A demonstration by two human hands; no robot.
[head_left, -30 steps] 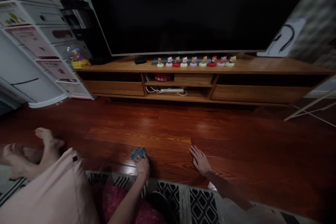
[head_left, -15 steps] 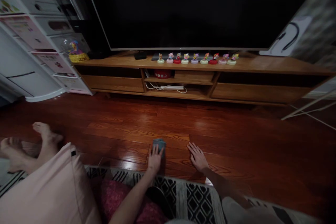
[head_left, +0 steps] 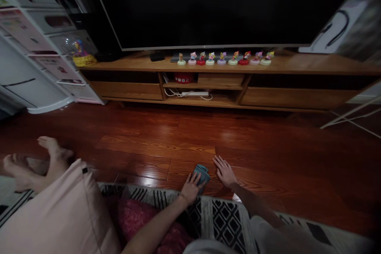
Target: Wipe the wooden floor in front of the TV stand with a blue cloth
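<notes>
A folded blue-green cloth (head_left: 202,173) lies on the reddish-brown wooden floor (head_left: 143,127), close to the rug's edge. My left hand (head_left: 192,186) presses down on the cloth, its fingers stretched over the near side. Part of the cloth is hidden under the fingers. To the right of it, my right hand (head_left: 225,172) rests flat on the bare floor with fingers extended and holds nothing. A small gap of floor separates it from the cloth.
A patterned rug (head_left: 206,222) borders the floor nearest me. Another person's bare feet (head_left: 55,154) and a pink cushion (head_left: 59,210) are at left. Ahead stands a wooden TV cabinet (head_left: 125,91) with several small figurines (head_left: 222,59) below a dark television (head_left: 205,8).
My left hand has slid the cloth to the right and slightly toward me, closer to my right hand. My right hand stays about where it was. The view has tilted a little.
</notes>
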